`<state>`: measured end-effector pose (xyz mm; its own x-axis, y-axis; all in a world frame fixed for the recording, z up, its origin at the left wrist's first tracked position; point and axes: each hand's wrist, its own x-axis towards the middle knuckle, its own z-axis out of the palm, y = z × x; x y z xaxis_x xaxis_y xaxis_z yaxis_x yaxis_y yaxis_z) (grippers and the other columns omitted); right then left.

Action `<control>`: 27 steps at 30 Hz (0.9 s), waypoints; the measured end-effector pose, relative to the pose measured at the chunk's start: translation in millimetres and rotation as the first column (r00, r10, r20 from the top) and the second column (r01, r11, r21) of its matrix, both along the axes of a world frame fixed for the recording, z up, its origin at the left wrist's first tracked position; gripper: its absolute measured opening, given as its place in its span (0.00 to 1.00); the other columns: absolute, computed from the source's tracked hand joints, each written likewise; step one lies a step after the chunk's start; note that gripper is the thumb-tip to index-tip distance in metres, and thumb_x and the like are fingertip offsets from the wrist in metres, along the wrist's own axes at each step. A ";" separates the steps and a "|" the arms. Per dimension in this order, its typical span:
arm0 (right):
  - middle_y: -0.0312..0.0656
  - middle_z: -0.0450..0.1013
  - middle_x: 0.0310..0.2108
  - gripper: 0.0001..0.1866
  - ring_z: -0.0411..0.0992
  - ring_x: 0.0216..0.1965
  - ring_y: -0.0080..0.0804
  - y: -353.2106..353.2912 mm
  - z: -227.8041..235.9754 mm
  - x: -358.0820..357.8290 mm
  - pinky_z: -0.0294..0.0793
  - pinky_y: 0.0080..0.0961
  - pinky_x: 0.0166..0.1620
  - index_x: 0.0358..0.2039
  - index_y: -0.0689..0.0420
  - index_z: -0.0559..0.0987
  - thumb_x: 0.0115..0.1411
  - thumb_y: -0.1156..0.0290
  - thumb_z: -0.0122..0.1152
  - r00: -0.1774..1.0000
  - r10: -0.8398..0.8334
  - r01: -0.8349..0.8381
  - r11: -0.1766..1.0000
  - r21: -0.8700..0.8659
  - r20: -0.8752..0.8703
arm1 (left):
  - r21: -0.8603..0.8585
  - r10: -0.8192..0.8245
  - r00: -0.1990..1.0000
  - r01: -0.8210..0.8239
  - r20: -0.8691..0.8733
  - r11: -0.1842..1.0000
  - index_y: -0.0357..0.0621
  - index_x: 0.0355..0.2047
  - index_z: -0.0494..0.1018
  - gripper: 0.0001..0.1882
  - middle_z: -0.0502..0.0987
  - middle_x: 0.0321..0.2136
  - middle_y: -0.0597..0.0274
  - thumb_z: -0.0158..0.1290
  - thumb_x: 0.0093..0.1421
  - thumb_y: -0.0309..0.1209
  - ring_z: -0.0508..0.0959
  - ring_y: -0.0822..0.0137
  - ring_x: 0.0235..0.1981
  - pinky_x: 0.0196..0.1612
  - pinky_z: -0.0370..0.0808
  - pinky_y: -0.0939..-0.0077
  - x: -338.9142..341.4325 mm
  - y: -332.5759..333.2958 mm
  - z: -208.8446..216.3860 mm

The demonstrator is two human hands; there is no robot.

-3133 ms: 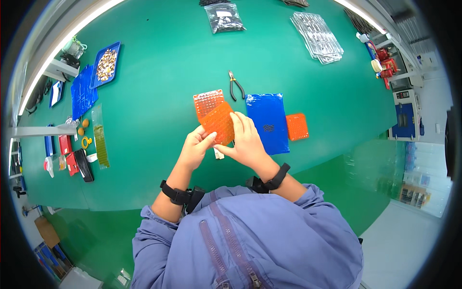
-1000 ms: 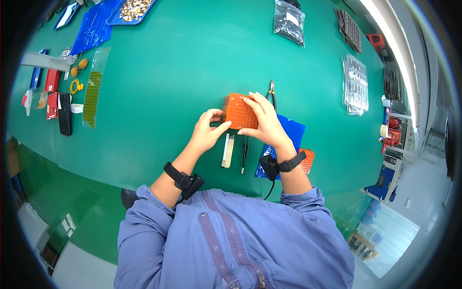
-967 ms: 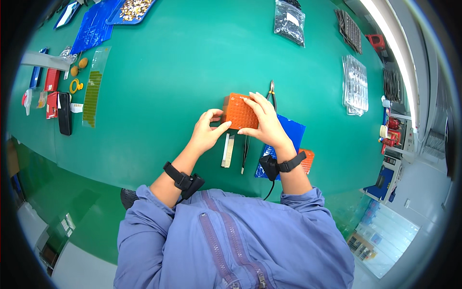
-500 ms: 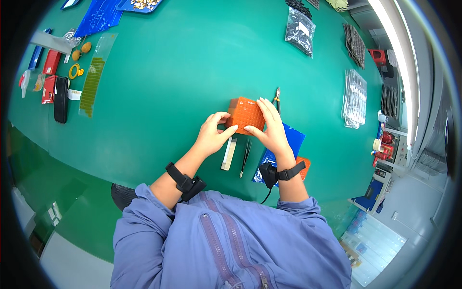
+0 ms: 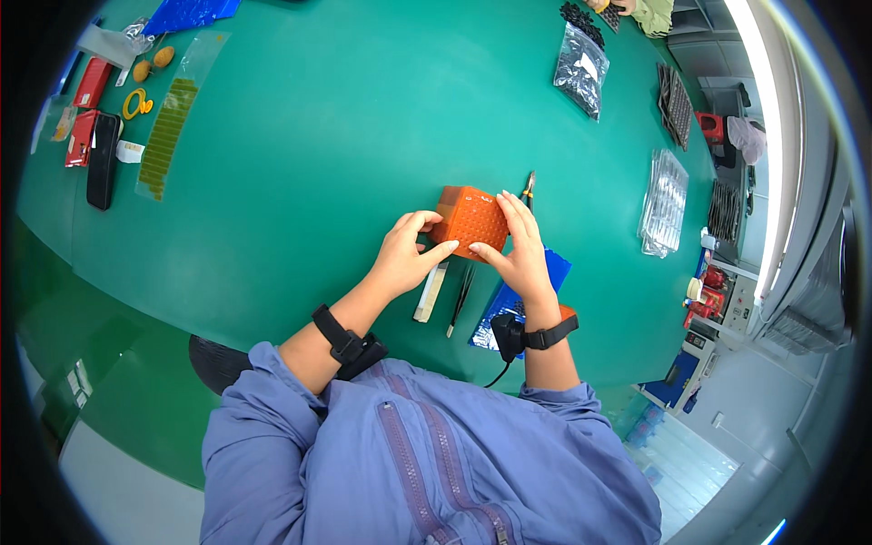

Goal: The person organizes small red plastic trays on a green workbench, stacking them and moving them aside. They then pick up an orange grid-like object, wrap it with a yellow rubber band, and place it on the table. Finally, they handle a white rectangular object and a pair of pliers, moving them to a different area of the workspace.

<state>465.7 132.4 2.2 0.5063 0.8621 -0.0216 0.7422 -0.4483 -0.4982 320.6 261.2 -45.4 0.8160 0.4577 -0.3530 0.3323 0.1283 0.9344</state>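
Between my two hands stands an orange gridded block (image 5: 480, 222) with rows of small pits on its face and a browner left side; I cannot tell whether it is one piece or stacked trays. My left hand (image 5: 405, 252) grips its left side, fingers curled at the edge and thumb at the near corner. On the right side my right hand (image 5: 520, 250) lies with fingers along the edge and thumb at the near edge. Close by are black tweezers (image 5: 461, 300), a pale strip (image 5: 431, 292) and pliers (image 5: 530, 189), partly hidden behind my right hand.
Under my right forearm lie a blue sheet-like piece (image 5: 556, 270) and an orange piece (image 5: 569, 312). At left are a phone (image 5: 102, 163), a yellow-green strip (image 5: 169, 136) and yellow scissors (image 5: 136, 104). A bag of black parts (image 5: 581, 73) and clear trays (image 5: 665, 202) lie right. A co-worker's sleeve (image 5: 652, 15) shows far right.
The whole view has shifted, bringing a co-worker's hand and sleeve into sight at the far right. Both my hands keep their hold on the orange block, whose face appears slightly turned.
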 end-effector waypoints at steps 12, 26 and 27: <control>0.50 0.55 0.57 0.50 0.54 0.58 0.46 1.0 4.8 -1.2 0.56 0.38 0.58 0.57 0.60 0.58 0.35 0.59 0.73 0.997 0.073 -0.072 0.995 -0.066 0.012 | -0.005 0.000 1.000 0.000 0.009 1.000 0.39 0.44 0.66 0.22 0.67 0.44 0.55 0.57 0.52 0.36 0.70 0.63 0.47 0.43 0.73 0.70 -2.2 0.6 0.1; 0.47 0.56 0.52 0.55 0.56 0.53 0.48 11.3 12.9 1.3 0.57 0.41 0.55 0.58 0.58 0.55 0.28 0.59 0.74 0.977 0.183 -0.162 0.971 -0.178 0.107 | -0.015 -0.003 0.998 0.004 0.060 1.000 0.44 0.55 0.60 0.28 0.65 0.51 0.52 0.54 0.55 0.34 0.68 0.60 0.51 0.46 0.72 0.67 -2.9 -2.5 0.8; 0.47 0.55 0.53 0.55 0.56 0.53 0.48 11.4 13.4 1.8 0.57 0.41 0.55 0.58 0.57 0.55 0.28 0.59 0.74 0.975 0.192 -0.168 0.967 -0.194 0.115 | -0.013 -0.030 0.998 0.031 0.052 0.999 0.45 0.57 0.58 0.29 0.64 0.52 0.51 0.53 0.55 0.32 0.67 0.60 0.52 0.47 0.72 0.66 -3.1 -2.0 2.5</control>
<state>467.5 143.8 15.6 0.3518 0.9270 -0.1301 0.8724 -0.3751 -0.3134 317.6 259.2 -43.0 0.8470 0.4278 -0.3156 0.2871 0.1315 0.9488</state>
